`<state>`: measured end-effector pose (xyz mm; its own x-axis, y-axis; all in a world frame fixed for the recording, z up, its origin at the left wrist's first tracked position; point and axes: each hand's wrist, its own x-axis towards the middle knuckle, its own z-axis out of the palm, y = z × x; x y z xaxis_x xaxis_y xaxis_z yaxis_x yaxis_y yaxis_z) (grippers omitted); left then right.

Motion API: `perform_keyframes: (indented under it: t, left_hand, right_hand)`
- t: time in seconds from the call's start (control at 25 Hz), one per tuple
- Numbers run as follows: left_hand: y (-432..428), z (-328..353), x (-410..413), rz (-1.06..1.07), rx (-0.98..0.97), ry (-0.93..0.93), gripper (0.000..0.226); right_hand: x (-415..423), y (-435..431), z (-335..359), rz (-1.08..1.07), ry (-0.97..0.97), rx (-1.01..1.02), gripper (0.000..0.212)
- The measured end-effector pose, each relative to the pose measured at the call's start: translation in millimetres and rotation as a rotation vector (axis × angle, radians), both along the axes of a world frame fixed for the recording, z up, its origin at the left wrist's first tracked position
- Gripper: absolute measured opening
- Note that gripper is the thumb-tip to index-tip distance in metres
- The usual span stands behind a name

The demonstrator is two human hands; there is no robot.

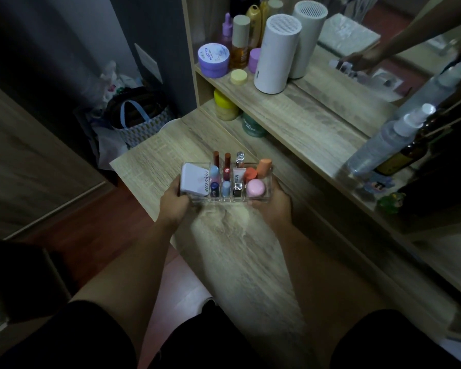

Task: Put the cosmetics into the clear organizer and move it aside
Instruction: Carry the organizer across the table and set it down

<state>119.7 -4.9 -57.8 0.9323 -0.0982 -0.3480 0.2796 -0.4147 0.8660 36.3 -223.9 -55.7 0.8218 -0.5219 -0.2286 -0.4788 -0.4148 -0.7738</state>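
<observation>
The clear plastic compartmented organizer (pixel 225 182), filled with lipsticks, small tubes, a pink round compact (pixel 255 188) and a white flat case (pixel 194 179), sits on the pale wooden dressing table (pixel 240 249). Your left hand (pixel 175 206) and right hand (pixel 273 202) clasp its two ends.

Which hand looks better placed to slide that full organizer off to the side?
Probably the left hand: it grips the clear organizer at its left end, beside bare tabletop. The right hand holds the opposite end.
</observation>
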Motion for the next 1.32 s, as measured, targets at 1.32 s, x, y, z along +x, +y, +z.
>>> perform_keyframes:
  t: [1.32]
  left_hand:
    - [-154.4,39.2,-112.3,-0.632,0.041,0.018,0.054]
  right_hand:
    - [-229.6,-33.3,-8.4,-0.696,0.077,-0.148,0.087]
